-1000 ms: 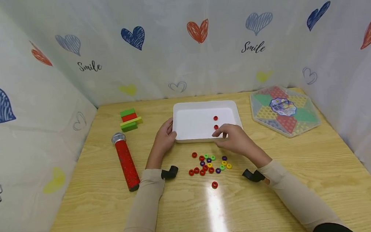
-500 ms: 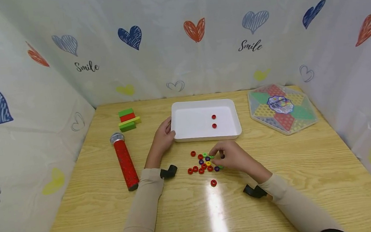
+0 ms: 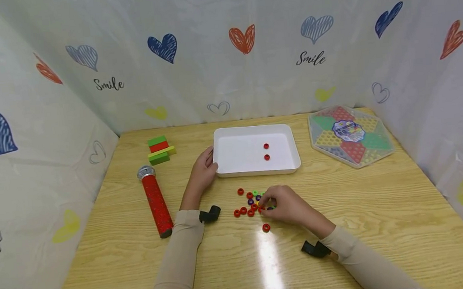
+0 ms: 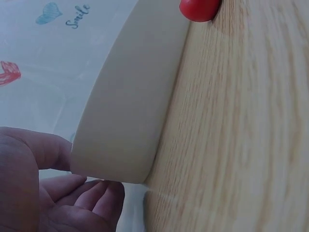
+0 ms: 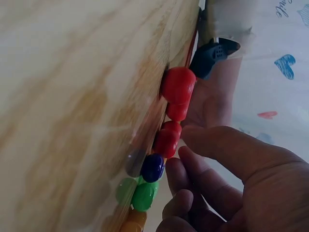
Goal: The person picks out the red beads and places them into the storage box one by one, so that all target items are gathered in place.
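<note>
My left hand (image 3: 203, 172) holds the left front corner of a white tray (image 3: 234, 175). In the left wrist view its thumb presses on the rim of the tray (image 4: 125, 106), with the fingers bent beside the corner. Two red beads (image 3: 266, 151) lie inside the tray, towards its right. Over the bead pile before the tray, my right hand (image 3: 288, 206) pinches a red bead (image 5: 166, 141) between thumb and index fingertips. Red, purple, green and yellow beads surround it, some hidden under the hand. A purple bead (image 5: 152, 167) and a green bead (image 5: 145, 194) sit close by.
A red microphone (image 3: 156, 204) lies to the left, with stacked green, red and yellow blocks (image 3: 158, 147) behind it. At the back right is a hexagonal Chinese checkers box (image 3: 350, 136). One red bead (image 3: 266, 227) lies apart, nearer the front.
My right hand has come back from the tray to the bead pile and down to a red bead. The left hand stays at the tray corner. The two beads in the tray have not moved.
</note>
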`<state>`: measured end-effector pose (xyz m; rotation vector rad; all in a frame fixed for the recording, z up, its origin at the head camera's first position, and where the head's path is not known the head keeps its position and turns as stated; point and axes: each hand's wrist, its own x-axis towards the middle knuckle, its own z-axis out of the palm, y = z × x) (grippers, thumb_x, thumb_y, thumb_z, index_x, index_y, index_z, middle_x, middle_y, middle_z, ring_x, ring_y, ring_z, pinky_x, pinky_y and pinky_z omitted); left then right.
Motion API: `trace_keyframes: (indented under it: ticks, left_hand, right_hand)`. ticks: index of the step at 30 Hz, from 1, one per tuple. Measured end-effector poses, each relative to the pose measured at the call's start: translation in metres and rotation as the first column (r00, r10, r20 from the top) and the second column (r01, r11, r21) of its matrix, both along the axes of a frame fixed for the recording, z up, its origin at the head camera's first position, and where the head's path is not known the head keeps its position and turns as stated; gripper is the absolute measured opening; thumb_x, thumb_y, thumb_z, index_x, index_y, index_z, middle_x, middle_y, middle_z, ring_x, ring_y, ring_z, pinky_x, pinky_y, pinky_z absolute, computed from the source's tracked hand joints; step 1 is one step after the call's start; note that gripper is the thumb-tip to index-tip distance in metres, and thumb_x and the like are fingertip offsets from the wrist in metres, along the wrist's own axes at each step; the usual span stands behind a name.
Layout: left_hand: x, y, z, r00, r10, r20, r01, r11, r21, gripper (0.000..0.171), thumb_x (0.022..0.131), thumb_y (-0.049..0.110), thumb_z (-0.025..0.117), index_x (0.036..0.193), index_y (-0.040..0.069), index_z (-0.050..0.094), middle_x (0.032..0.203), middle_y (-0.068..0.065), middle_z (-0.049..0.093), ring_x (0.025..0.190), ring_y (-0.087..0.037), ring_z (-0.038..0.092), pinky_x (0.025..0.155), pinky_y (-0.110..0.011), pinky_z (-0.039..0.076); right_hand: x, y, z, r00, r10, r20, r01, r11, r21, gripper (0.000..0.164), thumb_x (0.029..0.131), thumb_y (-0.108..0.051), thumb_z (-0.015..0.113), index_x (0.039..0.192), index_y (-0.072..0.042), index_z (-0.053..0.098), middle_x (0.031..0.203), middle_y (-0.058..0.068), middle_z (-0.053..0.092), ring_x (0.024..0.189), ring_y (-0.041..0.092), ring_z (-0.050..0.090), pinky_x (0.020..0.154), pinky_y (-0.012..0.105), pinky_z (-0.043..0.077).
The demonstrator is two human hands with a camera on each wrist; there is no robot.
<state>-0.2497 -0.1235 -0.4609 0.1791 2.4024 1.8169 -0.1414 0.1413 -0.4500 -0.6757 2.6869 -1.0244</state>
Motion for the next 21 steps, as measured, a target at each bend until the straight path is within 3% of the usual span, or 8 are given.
trace_keyframes:
  ticks: [5, 12, 21]
  left_hand:
    - [-0.010, -0.003, -0.021, 1.000, 0.025, -0.011, -0.025, 0.999, 0.032, 0.063, 0.100, 0.003, 0.046, 0.160, 0.009, 0.029, 0.166, -0.009, 0.030, 0.151, -0.024, 0.035, 0.123, -0.037, 0.033]
    - [-0.008, -0.001, -0.022, 0.999, 0.045, -0.014, -0.044, 0.998, 0.038, 0.063, 0.099, 0.002, 0.046, 0.159, 0.007, 0.030, 0.165, -0.010, 0.033, 0.150, -0.024, 0.037, 0.122, -0.037, 0.035]
    - [-0.008, -0.001, -0.023, 0.999, 0.041, -0.018, -0.040, 0.999, 0.035, 0.064, 0.098, 0.002, 0.047, 0.159, 0.005, 0.030, 0.165, -0.011, 0.032, 0.150, -0.026, 0.037, 0.121, -0.039, 0.036]
  right_hand:
    - [0.001, 0.000, -0.004, 1.000, 0.005, -0.008, -0.005, 1.000, 0.003, 0.011, 0.082, -0.012, 0.082, 0.092, -0.013, 0.079, 0.087, -0.004, 0.069, 0.071, 0.009, 0.055, 0.062, 0.020, 0.047]
    - [0.003, -0.001, -0.006, 0.999, 0.010, -0.035, -0.009, 1.000, 0.022, 0.011, 0.082, -0.011, 0.082, 0.092, -0.011, 0.079, 0.087, -0.004, 0.069, 0.076, 0.010, 0.058, 0.066, 0.021, 0.050]
    - [0.000, -0.003, -0.003, 0.999, 0.016, -0.049, -0.017, 1.000, -0.015, 0.015, 0.081, -0.010, 0.082, 0.096, -0.012, 0.080, 0.089, -0.003, 0.071, 0.068, 0.008, 0.051, 0.060, 0.020, 0.046]
